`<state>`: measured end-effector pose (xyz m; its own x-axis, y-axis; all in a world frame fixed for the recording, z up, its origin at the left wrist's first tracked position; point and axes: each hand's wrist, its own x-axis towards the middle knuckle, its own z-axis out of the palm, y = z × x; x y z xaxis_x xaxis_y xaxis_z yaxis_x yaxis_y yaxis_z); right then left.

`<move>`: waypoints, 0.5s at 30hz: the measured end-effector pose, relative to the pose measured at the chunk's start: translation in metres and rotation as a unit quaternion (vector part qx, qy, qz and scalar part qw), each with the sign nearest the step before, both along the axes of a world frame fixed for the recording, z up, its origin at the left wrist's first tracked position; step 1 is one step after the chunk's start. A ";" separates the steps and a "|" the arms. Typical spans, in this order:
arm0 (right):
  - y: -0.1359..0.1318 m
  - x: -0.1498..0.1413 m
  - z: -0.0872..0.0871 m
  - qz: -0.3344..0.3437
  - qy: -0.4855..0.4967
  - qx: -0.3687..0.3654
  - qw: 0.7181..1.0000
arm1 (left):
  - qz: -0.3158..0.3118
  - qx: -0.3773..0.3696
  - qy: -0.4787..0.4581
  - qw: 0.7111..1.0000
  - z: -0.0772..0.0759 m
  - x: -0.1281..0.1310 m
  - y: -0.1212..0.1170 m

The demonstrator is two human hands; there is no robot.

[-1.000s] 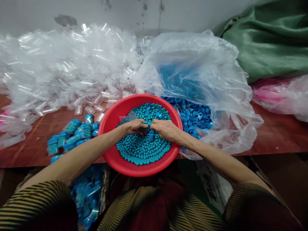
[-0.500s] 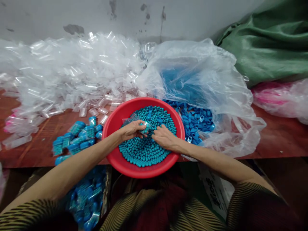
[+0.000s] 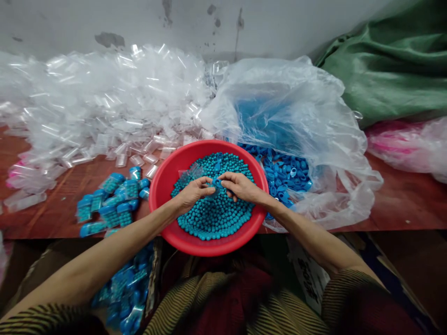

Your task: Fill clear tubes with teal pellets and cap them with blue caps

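Observation:
Above the red basin [image 3: 209, 249] my two hands meet fingertip to fingertip. My left hand [image 3: 194, 191] is closed on a small clear container, mostly hidden by the fingers. My right hand [image 3: 241, 187] pinches a blue cap [image 3: 216, 183] at the container's end; whether it is fully seated I cannot tell. Round turquoise beads [image 3: 213, 223] fill the basin's bottom. A few empty clear containers [image 3: 190, 173] lie on the beads behind my left hand, and a loose blue cap [image 3: 218, 164] rests near the far side.
Bead-filled containers with blue caps [image 3: 118, 197] lie left of the basin, more in a box [image 3: 125, 288] below the table edge. A heap of clear containers [image 3: 115, 107] covers the back left. Blue caps [image 3: 286, 174] spill from a plastic bag [image 3: 307, 102] at right.
My right hand has risen from the beads to my left hand, and a blue cap now shows between the fingertips. The left hand's bead-holding container has turned and is more hidden.

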<state>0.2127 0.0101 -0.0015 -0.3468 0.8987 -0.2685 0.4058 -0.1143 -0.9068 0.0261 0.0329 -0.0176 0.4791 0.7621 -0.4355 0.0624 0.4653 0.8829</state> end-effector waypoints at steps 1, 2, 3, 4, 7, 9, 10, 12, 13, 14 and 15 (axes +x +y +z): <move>-0.001 -0.001 0.000 0.009 -0.027 0.035 0.999 | 0.001 0.017 0.007 1.000 0.001 0.001 -0.002; -0.003 -0.002 0.000 0.017 -0.062 0.085 0.994 | 0.002 0.034 0.012 0.999 0.001 0.002 -0.004; -0.005 -0.002 -0.001 0.027 -0.102 0.140 0.985 | 0.006 0.049 0.014 0.999 0.002 0.002 -0.005; -0.007 -0.002 -0.002 0.039 -0.142 0.191 0.970 | 0.013 0.058 0.012 0.998 0.002 0.003 -0.007; -0.014 -0.002 -0.004 0.084 -0.229 0.260 0.934 | 0.018 0.046 -0.008 0.999 0.003 0.004 -0.011; -0.016 -0.001 -0.002 0.097 -0.231 0.246 0.936 | 0.004 0.021 -0.018 1.000 0.005 0.004 -0.014; -0.016 -0.001 0.000 0.095 -0.218 0.231 0.943 | -0.004 0.017 -0.020 1.000 0.007 0.005 -0.015; -0.014 0.000 0.005 0.088 -0.177 0.184 0.963 | -0.012 0.030 -0.023 0.999 0.010 0.006 -0.017; -0.013 0.000 0.008 0.083 -0.152 0.157 0.972 | -0.012 0.042 -0.023 0.999 0.012 0.006 -0.018; -0.012 0.001 0.011 0.079 -0.128 0.132 0.980 | -0.011 0.053 -0.021 0.998 0.013 0.007 -0.019; -0.010 0.001 0.012 0.074 -0.107 0.113 0.985 | -0.008 0.062 -0.017 0.998 0.014 0.007 -0.020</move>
